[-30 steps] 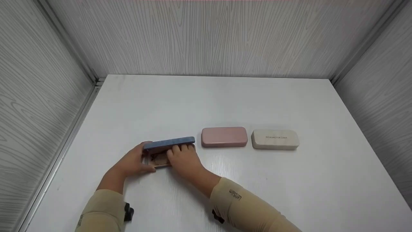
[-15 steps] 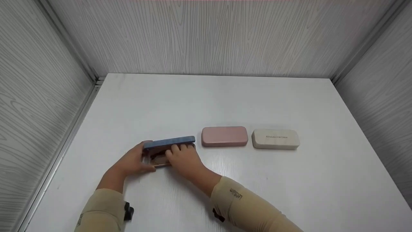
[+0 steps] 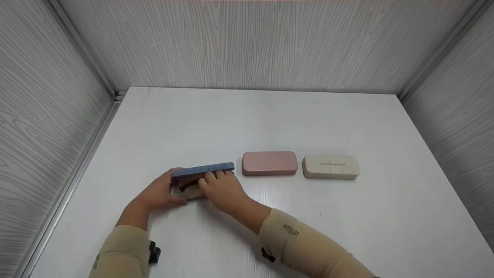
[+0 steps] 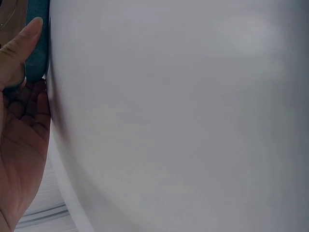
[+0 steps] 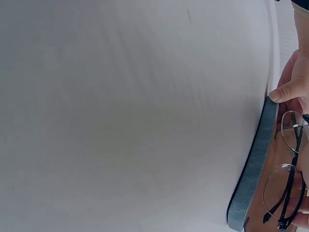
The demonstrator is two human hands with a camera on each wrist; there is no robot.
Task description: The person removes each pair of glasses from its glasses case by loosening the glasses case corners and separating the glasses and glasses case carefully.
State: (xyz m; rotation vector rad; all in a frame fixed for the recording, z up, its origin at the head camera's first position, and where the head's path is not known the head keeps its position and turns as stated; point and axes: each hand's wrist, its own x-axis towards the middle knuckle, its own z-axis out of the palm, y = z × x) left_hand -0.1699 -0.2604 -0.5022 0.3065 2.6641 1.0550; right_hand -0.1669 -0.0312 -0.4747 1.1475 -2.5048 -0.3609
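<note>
A blue glasses case (image 3: 202, 169) stands on the white table with its lid partly raised and a tan lining inside. My left hand (image 3: 156, 193) grips its left end, the thumb at the near lower edge and the fingers behind. In the left wrist view, the left thumb (image 4: 24, 41) lies over the case's wall. My right hand (image 3: 224, 191) reaches into the case, its fingertips partly hidden under the lid. It holds a pair of glasses (image 5: 290, 180) with thin wire rims and dark temples, seen at the edge of the right wrist view.
Right of the blue case lies a closed pink case (image 3: 269, 163), and beyond it a closed cream case (image 3: 330, 166) with small lettering. Pale wood-grain panels (image 3: 247, 42) rise behind and on both sides of the white table (image 3: 262, 123).
The right forearm has shifted slightly to the right, and the glasses have moved a little inside the case. The left hand and the blue case have stayed in place.
</note>
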